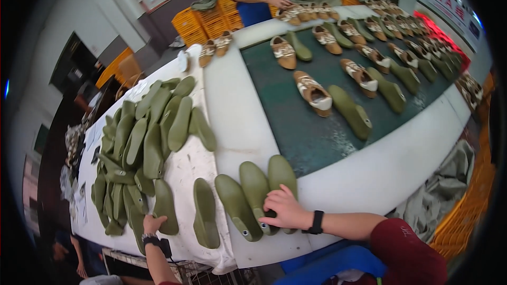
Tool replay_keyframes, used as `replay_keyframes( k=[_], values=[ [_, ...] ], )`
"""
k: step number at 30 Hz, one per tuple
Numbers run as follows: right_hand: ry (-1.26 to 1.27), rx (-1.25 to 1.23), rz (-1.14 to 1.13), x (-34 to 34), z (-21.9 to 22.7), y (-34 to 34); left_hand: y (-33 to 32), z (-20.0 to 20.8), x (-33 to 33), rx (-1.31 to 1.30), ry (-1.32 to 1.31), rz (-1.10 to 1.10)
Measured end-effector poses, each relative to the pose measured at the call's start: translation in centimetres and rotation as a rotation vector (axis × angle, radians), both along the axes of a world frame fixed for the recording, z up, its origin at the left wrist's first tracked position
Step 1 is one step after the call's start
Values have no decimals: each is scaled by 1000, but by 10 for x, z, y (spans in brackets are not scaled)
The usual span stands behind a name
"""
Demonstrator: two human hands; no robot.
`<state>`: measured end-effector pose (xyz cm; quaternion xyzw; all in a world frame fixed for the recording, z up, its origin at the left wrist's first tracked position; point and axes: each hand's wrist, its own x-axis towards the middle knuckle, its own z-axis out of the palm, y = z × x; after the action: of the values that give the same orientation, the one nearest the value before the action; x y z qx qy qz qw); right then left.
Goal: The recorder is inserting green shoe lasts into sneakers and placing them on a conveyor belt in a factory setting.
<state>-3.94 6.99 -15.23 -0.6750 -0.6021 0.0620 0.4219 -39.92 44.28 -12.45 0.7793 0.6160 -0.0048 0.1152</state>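
Green shoe lasts (pixel 257 192): three lie side by side at the near edge of the white worktop (pixel 232 121), toes pointing away from you. Your right hand (pixel 283 208) lies across the heel ends of the middle and right lasts, fingers curled down over them; whether it has closed a grip or only rests there, you cannot tell from this view. Your left hand (pixel 152 224) sits at the near end of the big heap of lasts (pixel 138 142), fingertips touching one, apparently partly open, nothing lifted. A single last (pixel 205 212) lies apart between the two hands. To handle this step well, take each last by the thick heel block rather than the narrow toe, and keep the row parallel so none rolls off the worktop edge. Beyond, the dark green conveyor belt (pixel 296 126) carries tan shoes (pixel 313 93) paired with lasts; another person stands at its far end.
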Motion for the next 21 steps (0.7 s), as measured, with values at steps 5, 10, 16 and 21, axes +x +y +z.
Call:
replay_keyframes(
  k=[5,10,16,21],
  values=[
    [32,42,-22,0,-4,-1,-98,7,59,-65,90,-190],
    [148,146,6,7,-17,-6,-158,-3,80,-204,-15,-132],
    [241,-173,19,17,-7,-57,-233,-13,103,343,-307,-280],
    [223,-351,85,11,-13,-74,-340,5,202,272,-461,-510]
  ],
)
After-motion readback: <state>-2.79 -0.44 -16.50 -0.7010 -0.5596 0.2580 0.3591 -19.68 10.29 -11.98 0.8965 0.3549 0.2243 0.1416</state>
